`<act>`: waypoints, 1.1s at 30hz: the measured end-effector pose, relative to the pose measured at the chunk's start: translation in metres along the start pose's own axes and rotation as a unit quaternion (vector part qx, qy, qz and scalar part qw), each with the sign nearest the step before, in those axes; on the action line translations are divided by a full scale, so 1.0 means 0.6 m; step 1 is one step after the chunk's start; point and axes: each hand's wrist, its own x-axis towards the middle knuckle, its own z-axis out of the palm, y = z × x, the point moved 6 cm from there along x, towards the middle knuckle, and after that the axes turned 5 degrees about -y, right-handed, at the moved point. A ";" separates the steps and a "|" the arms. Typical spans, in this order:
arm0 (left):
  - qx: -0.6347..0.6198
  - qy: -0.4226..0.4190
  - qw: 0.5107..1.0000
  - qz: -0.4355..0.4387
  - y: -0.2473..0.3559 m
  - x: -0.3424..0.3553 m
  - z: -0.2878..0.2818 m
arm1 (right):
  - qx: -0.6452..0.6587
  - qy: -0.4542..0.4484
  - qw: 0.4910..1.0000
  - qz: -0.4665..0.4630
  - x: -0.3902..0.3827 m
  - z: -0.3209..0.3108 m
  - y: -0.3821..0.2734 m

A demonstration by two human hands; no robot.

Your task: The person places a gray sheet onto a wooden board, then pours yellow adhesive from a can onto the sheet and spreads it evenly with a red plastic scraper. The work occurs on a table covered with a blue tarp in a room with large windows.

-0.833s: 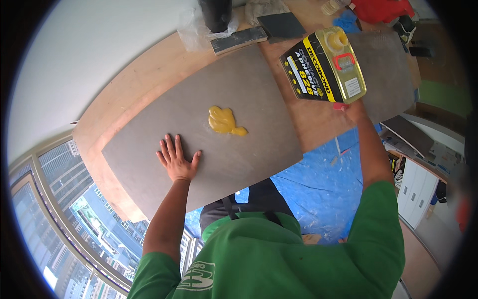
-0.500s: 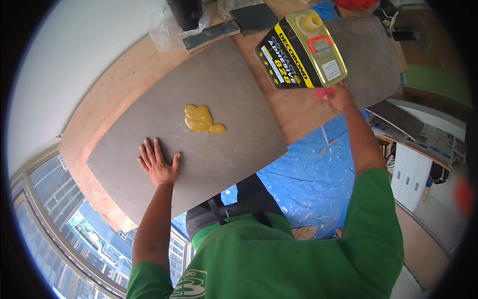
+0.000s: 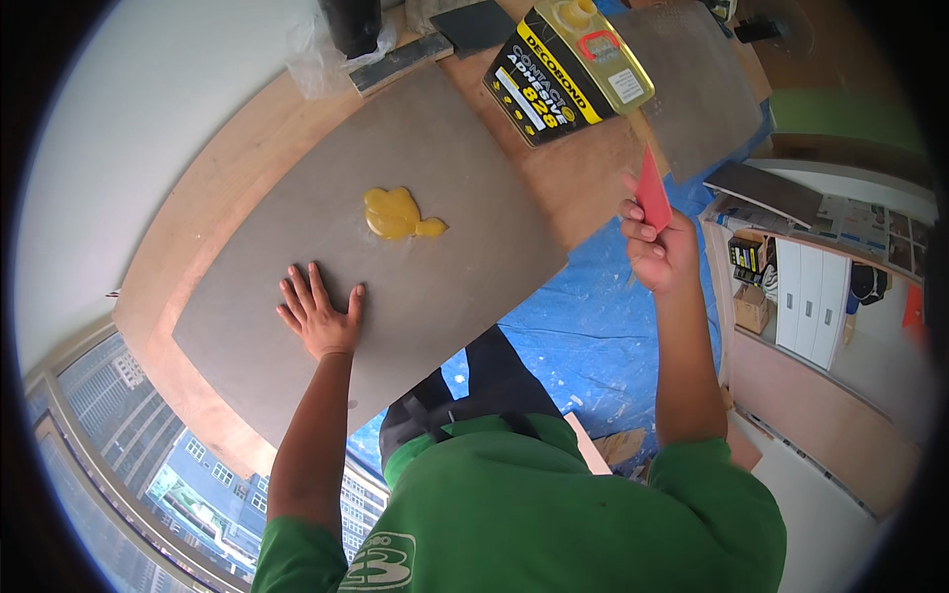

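My left hand (image 3: 322,314) lies flat with spread fingers on a large grey-brown sheet (image 3: 425,326). Beyond it, a thick yellow puddle of adhesive (image 3: 393,214) sits on that sheet. My right hand (image 3: 660,242) is raised at the right, above the blue floor covering, with its fingers closed on a flat red spreader (image 3: 651,193). The spreader points upward and away from me, touching nothing else that I can see. A rectangular black, yellow and gold adhesive can (image 3: 565,74) stands on the wooden board past the sheet's right end.
A second grey sheet (image 3: 697,89) lies at the far right of the wooden board (image 3: 568,188). A dark block (image 3: 400,64) and a black container in clear plastic (image 3: 353,25) stand along the far edge. Blue plastic (image 3: 583,346) covers the floor; windows (image 3: 109,445) are at the left.
My right hand has drawn back from beside the can toward me, bringing the red spreader upright into plain view. My left hand stays flat on the sheet.
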 end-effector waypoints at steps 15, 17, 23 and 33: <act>-0.020 0.005 1.000 0.008 0.003 -0.001 -0.010 | -0.126 0.158 0.967 -0.153 -0.076 0.063 0.102; -0.027 0.012 1.000 0.007 0.002 -0.003 -0.012 | -0.320 0.155 0.923 -0.147 -0.073 0.052 0.129; -0.018 -0.003 1.000 0.001 0.004 -0.003 -0.014 | -0.695 0.229 0.680 0.035 -0.072 -0.015 0.161; -0.034 0.007 0.999 -0.002 0.005 -0.008 -0.021 | -0.898 0.013 0.425 -0.115 0.090 0.031 0.242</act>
